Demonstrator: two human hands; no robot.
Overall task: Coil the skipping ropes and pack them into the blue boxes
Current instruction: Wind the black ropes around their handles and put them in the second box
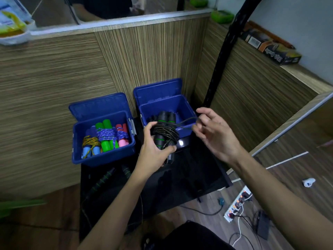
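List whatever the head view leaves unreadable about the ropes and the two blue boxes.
- Right blue box contents: mostly hidden behind the black rope bundle in the left hand.
- Right hand grip on the rope's loose end: motion-blurred.
- Loose rope handles on the black table: too dark to count.

Black rope (164,131) coiled around handles; blue boxes (103,156) open.

— What sort of place is this?
— A shop or small office corner, it seems: striped wood-grain laminate partition walls (147,56) with a metal-edged counter ledge (115,24) on top.
— Anything else?
— A printed cardboard product box (270,46) on the side ledge, a white power strip with lit red switches (237,202) on the wood-look floor (288,170), and a glossy black low table (189,174).
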